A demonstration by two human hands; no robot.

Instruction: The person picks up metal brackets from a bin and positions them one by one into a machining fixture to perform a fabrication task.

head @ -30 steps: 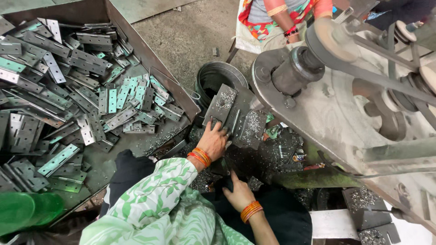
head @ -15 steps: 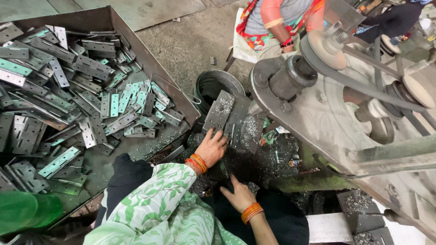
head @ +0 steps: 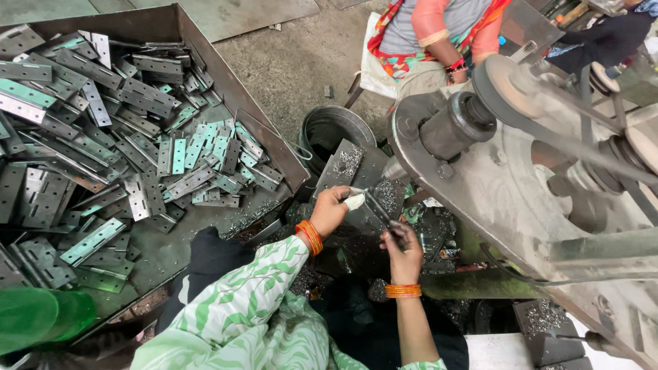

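My left hand (head: 334, 210), with a bandaged fingertip and orange bangles at the wrist, grips one end of a dark metal hinge strip (head: 378, 207). My right hand (head: 403, 248) holds the strip's lower end. Both hands are raised together in front of the big grey belt-driven machine (head: 521, 178), above a dark surface strewn with metal shavings (head: 439, 233). A flat punched plate (head: 340, 166) leans just behind my left hand.
A large metal tray (head: 205, 75) on the left is piled with several grey and greenish hinge plates (head: 137, 171). A black round bucket (head: 329, 130) stands behind the plate. Another person (head: 439, 34) in orange clothing sits beyond the machine. A green object (head: 41, 315) lies at the bottom left.
My right hand rose from low near my lap up to the strip. My left hand shifted right from the leaning plate and both now hold the hinge strip.
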